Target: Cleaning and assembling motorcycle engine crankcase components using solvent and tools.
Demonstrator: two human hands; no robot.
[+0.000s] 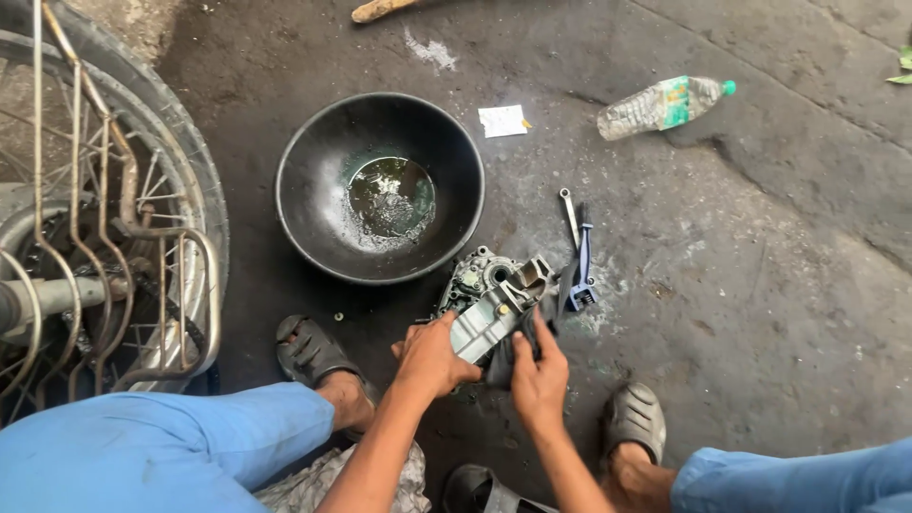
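A grey metal engine part [489, 304] rests on the dark oily ground between my feet. My left hand [432, 358] grips its near left edge and holds it tilted. My right hand [539, 373] is closed on a dark brush [562, 290], pressed against the part's right side. A blue-handled tool [582, 258] and a small metal wrench [569, 215] lie on the ground just right of the part.
A black bowl [313, 152] with dirty liquid stands just beyond the part. A spoked motorcycle wheel [104, 218] and metal guard stand at the left. A plastic bottle [665, 104] and a paper scrap [503, 121] lie farther off. My sandalled feet [313, 353] flank the part.
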